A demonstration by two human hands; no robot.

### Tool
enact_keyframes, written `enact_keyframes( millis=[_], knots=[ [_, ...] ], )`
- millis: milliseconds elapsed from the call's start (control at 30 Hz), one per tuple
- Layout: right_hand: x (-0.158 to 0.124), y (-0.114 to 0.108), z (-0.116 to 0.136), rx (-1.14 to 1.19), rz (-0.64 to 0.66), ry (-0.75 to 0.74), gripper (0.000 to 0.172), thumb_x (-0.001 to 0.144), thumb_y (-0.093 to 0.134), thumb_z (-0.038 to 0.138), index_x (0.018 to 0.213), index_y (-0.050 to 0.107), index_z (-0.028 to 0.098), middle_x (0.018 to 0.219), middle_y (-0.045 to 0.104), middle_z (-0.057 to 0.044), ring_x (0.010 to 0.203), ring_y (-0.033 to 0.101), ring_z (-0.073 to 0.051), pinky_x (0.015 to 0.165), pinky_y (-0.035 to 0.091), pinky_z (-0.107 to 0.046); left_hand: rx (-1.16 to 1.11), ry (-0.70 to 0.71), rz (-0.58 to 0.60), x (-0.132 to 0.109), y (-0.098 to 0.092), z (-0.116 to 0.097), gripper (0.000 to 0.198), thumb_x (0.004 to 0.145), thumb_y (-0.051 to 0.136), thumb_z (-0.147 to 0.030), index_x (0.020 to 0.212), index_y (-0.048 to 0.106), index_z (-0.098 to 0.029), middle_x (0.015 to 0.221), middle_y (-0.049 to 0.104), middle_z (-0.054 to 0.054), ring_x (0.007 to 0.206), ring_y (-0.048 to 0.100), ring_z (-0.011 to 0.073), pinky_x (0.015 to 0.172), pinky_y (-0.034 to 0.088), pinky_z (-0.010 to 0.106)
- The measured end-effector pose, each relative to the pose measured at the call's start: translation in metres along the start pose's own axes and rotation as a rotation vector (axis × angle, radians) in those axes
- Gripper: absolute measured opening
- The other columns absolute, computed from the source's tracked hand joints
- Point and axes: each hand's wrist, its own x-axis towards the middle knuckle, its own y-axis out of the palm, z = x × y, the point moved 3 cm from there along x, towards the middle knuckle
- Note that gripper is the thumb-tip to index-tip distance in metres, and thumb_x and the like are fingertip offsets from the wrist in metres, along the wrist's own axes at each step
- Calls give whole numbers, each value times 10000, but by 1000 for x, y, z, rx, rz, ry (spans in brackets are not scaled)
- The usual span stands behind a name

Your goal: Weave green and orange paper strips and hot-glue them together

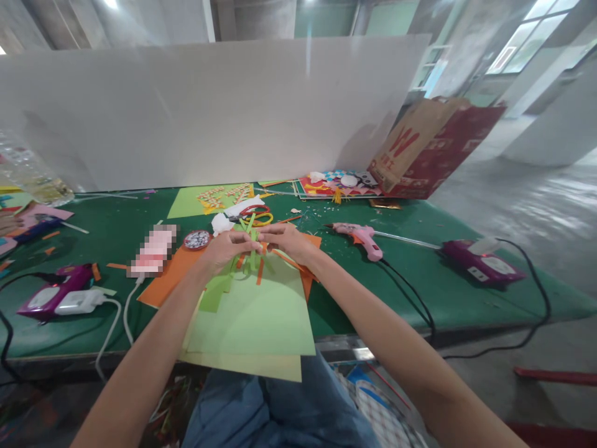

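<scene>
Head view: left hand (230, 246) and right hand (288, 241) pinch thin, curling green paper strips (252, 225) between fingertips, above smooth, flat pale-green sheets (254, 320).

A bright window (525, 55) lights a glossy grey floor (489, 193).

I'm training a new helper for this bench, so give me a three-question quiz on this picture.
1. True or false: the pink glue gun lies on the green table, to the right of the right hand.

2. Choose one: what do the left hand and right hand hold at their fingertips?
A. A paper bag
B. Green paper strips
C. A power cable

3. Count: how many purple power strips show on the table?

Key: 1. True. 2. B. 3. Two, one toward each side.
</scene>
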Motion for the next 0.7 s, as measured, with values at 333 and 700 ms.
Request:
enact_keyframes(
  millis=[333,700],
  knots=[
    [-3,2,2,26,47,29,266,498,833,350,687,737,189,617,661,17,556,567,-90,566,388,-243,-3,-36,47,-1,0,2,259,602,808,-347,573,620,-170,661,689,58,680,629,174,688,430,308],
    [-4,5,3,7,164,15,296,533,822,399,726,740,190,624,652,16,542,575,-94,550,344,-242,81,-40,104,-1,-1,5,216,640,787,-370,674,729,-165,750,714,78,733,635,188,759,455,321]
  ],
)
